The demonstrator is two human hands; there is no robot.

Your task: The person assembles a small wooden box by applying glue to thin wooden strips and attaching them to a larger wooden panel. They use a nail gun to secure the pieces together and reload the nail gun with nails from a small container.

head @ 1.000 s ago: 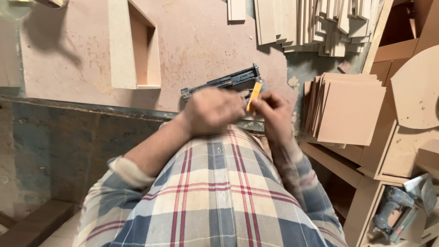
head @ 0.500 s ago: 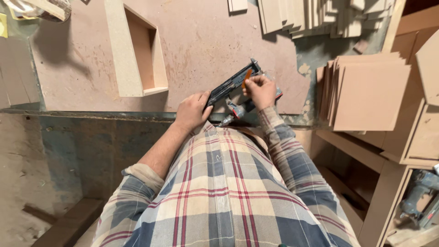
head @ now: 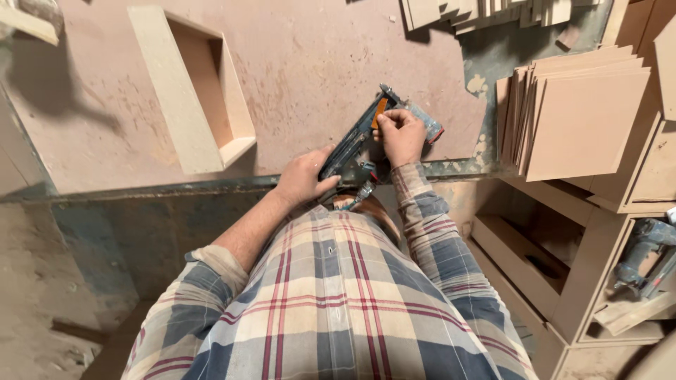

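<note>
A dark pneumatic nail gun (head: 355, 144) with an orange part lies at the near edge of the pinkish board worktop (head: 317, 63). My left hand (head: 304, 177) grips its rear handle end. My right hand (head: 401, 134) is closed on its front end, fingers at the orange piece. Below them I see my plaid shirt and both forearms.
An open wooden box frame (head: 193, 88) lies on the worktop to the left. A stack of square boards (head: 577, 112) stands at the right, with more cut strips (head: 486, 10) at the top. Wooden shelf units (head: 563, 260) sit lower right, another power tool (head: 644, 253) inside one.
The nail gun has tilted and moved forward onto the worktop. My left hand slid back to its rear end, and my right hand stays at the front by the orange part.
</note>
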